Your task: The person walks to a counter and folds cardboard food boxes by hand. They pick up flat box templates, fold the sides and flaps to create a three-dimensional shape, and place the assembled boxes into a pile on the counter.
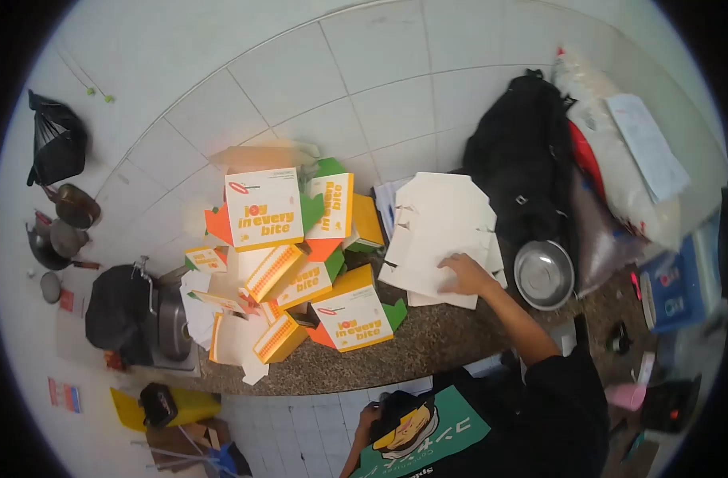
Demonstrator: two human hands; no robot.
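Observation:
My right hand (pixel 459 275) rests on top of a stack of flat white carton blanks (pixel 440 211), its fingers stretched out over the sheets. Low by my body hangs my left hand (pixel 369 414), partly behind my shirt; its fingers are too small and hidden to read. Left of the stack lies a heap of folded takeaway boxes printed "joy in every bite", among them a white-fronted box (pixel 263 209) on top and another box (pixel 352 319) near the counter edge. Their flaps are orange, green and yellow.
The boxes and blanks lie on a speckled stone counter (pixel 364 368). Right of the blanks are a metal bowl (pixel 544 275), a black backpack (pixel 519 151) and a large white sack (pixel 599 103). A sink (pixel 173 323) is at left, with a yellow bin (pixel 189 405) below.

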